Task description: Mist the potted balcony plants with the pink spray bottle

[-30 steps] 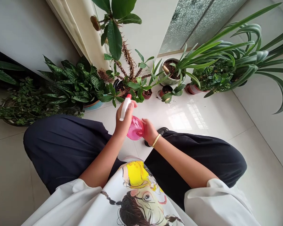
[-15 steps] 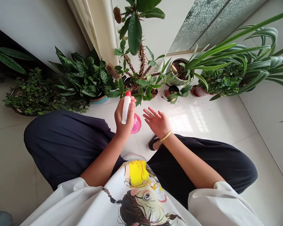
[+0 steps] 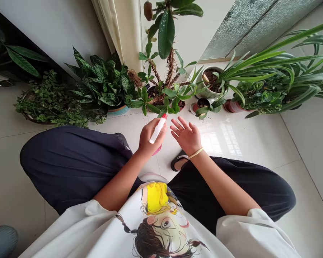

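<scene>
While your left hand (image 3: pixel 148 136) wraps firmly around the sprayer (image 3: pixel 157 129), its red nozzle (image 3: pixel 164 116) points towards 1 o'clock, near the thorny plant (image 3: pixel 170 68) at 12. Your right hand (image 3: pixel 187 135), at 3 o'clock from it, is empty, fingers spread. The misting looks partly done: droplets dot one upper leaf (image 3: pixel 166 36). You cannot tell whether the striped plant (image 3: pixel 102 82) at 10 or the long-leaved plant (image 3: pixel 253 77) at 2 needs any.
</scene>
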Available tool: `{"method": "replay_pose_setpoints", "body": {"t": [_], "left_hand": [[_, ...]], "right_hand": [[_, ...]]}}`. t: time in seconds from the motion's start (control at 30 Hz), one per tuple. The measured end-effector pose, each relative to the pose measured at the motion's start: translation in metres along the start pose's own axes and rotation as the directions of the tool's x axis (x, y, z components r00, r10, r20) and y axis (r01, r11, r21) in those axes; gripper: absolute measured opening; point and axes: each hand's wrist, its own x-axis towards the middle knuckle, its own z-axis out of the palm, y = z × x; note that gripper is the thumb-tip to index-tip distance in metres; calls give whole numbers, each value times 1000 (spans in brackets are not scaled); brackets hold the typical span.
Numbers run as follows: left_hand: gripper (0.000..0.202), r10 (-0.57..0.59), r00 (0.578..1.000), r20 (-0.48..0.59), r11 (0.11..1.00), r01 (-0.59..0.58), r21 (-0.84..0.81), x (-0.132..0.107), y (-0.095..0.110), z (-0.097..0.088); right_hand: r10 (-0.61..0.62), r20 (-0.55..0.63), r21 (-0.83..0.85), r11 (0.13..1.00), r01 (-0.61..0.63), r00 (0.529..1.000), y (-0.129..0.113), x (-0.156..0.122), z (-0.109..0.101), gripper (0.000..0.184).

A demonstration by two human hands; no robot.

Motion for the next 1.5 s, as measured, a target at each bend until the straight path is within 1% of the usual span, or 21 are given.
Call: {"method": "replay_pose_setpoints", "body": {"t": [0.07,0.13,0.17,0.23,0.27,0.3,0.37,0.43,0.5,0.53,0.6,0.63,0.7,0.77,0.9,1.0,1.07,1.17,1.3,1.37,1.5], "left_hand": [[19,-4,1000,2,998,4,63,1,-10,5],[22,-61,998,-15,995,62,73,1,-20,10],[24,-95,995,-23,994,97,57,0,-24,12],[25,-133,991,-31,991,134,19,-2,-30,16],[24,-136,990,-32,991,136,11,-2,-33,18],[22,-132,991,-34,991,133,10,-3,-35,20],[18,-118,992,-47,993,119,19,-3,-37,23],[15,-97,992,-76,994,101,41,-2,-37,24],[12,-75,992,-101,994,82,68,0,-35,23],[12,-69,992,-110,994,78,78,1,-34,22],[13,-72,991,-111,993,81,80,2,-32,21],[14,-80,991,-105,993,88,73,2,-31,20],[13,-99,991,-90,993,104,53,1,-33,21],[10,-102,991,-86,994,105,29,0,-37,24],[9,-73,993,-91,997,71,-28,0,-47,28],[9,-60,991,-116,997,53,-58,1,-47,29],[10,-56,990,-130,996,46,-78,3,-45,28],[12,-36,992,-119,995,24,-96,4,-41,28],[14,-1,994,-111,997,-7,-77,6,-36,29],[15,-28,994,-105,999,23,-48,7,-33,29],[30,-158,976,-150,987,158,-10,5,-32,31]], "right_hand": [[0,15,-119,993,1,1000,-2,-1,0,52],[6,22,-382,924,3,1000,-8,-1,0,61],[0,35,-554,832,19,999,-13,-1,-1,66],[24,96,-817,573,65,995,-26,1,-6,77],[67,127,-880,469,81,990,-34,1,-9,81],[125,144,-904,420,79,982,-42,1,-12,84],[188,116,-907,421,27,975,-57,0,-18,84],[182,59,-901,432,-26,982,-67,-2,-22,83],[166,19,-917,395,-49,986,-70,-4,-25,82],[149,-3,-937,345,-54,989,-68,-5,-25,82],[46,-72,-984,160,-79,996,-62,-4,-25,81],[-21,-103,-993,59,-102,994,-58,-3,-24,77],[-93,-159,-983,-76,-166,983,-53,-2,-22,65],[-122,-226,-956,-162,-244,967,-52,-2,-19,53],[-225,-306,-886,-288,-364,925,-55,-4,-20,46],[-238,-255,-878,-349,-328,937,-52,-5,-24,43],[-251,-183,-866,-416,-277,950,-44,-4,-26,50],[-173,-129,-845,-496,-199,976,-24,-5,-22,63],[57,-143,-809,-582,-84,988,10,-7,-14,71],[141,-129,-799,-601,-19,982,25,-9,-12,73],[279,-94,-786,-610,101,956,44,-13,-14,67]]}}
